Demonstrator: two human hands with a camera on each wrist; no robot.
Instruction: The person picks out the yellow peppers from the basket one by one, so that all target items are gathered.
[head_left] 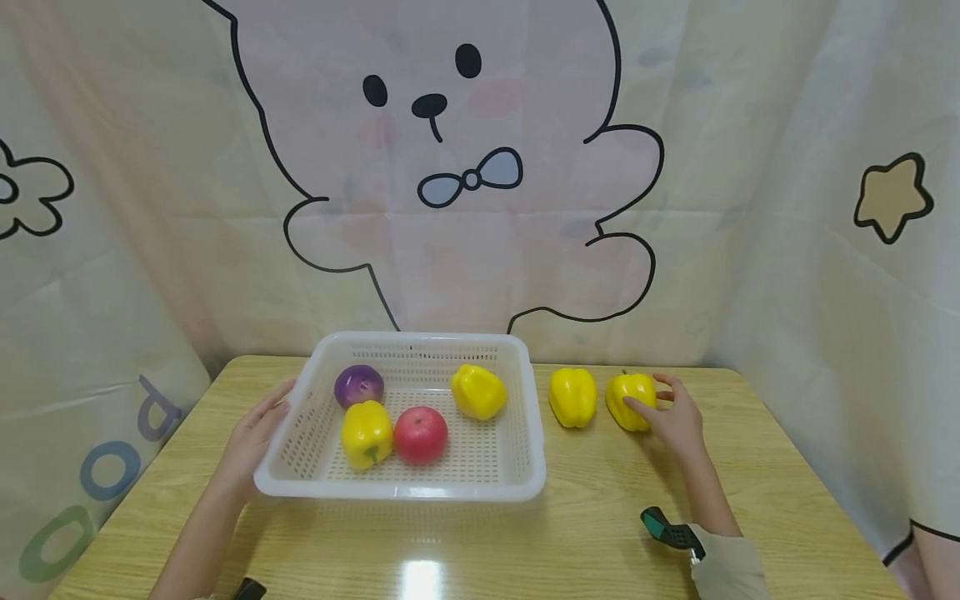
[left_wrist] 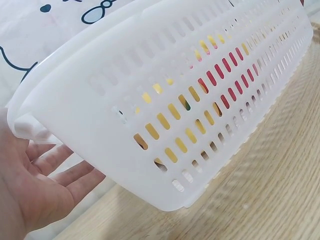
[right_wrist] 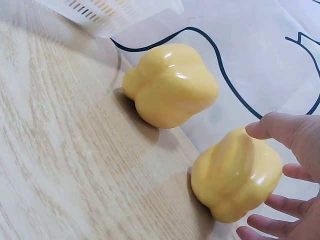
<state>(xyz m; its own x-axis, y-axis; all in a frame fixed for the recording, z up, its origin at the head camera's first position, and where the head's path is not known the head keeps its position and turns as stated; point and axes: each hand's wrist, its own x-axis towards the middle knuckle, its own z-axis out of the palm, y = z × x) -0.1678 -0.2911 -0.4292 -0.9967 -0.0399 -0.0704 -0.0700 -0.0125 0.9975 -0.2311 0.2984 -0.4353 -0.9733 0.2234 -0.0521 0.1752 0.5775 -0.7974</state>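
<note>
A white plastic basket (head_left: 405, 492) stands on the table, holding a purple eggplant-coloured round thing (head_left: 358, 387), a red apple-like fruit (head_left: 421, 435) and two yellow bell peppers (head_left: 367, 434). My left hand (head_left: 258, 437) rests against the basket's left end; in the left wrist view its fingers (left_wrist: 75, 182) reach along the end wall beneath the rim. Right of the basket, two more yellow bell peppers stand on the table. My right hand (head_left: 678, 419) is at the outer pepper (head_left: 628, 402), its thumb touching it and the other fingers spread beside it. The nearer-to-basket pepper (head_left: 573, 398) is untouched.
The wooden table (head_left: 600, 533) ends at a printed cloth backdrop (head_left: 712, 250) behind the basket and peppers. Cloth also hangs at both sides. A dark wrist device (head_left: 671, 531) sits by the right sleeve.
</note>
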